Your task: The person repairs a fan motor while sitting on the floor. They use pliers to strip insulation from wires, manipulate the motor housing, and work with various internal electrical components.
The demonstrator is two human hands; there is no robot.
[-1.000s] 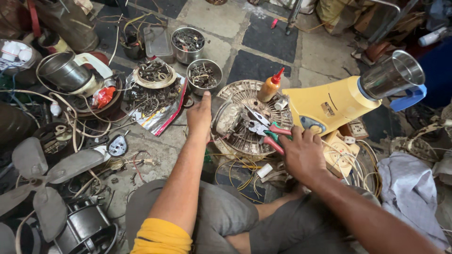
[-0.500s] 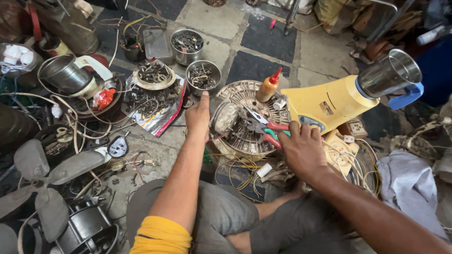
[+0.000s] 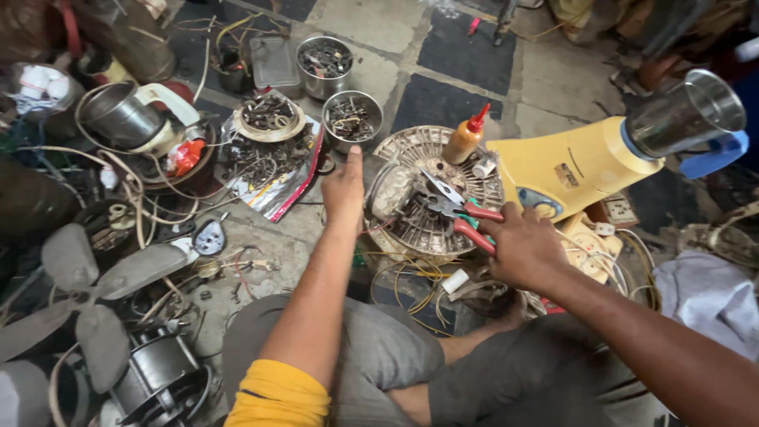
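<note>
A round fan grille lies on the floor with a bare motor still seated on it, wires unclipped, so the stripping looks partway done. At the grille's right edge, the right hand grips red-handled pliers shut over the motor. Left of it, the left hand reaches out open, holding nothing.

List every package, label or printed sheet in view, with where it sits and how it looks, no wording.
Label: small brownish rectangle on the side of the yellow mixer base.
Glossy wrapper sheet: flat on the floor left of the left hand, red-edged, under metal scraps.
Squeeze bottle: amber, red nozzle, on the round fan grille.
</note>
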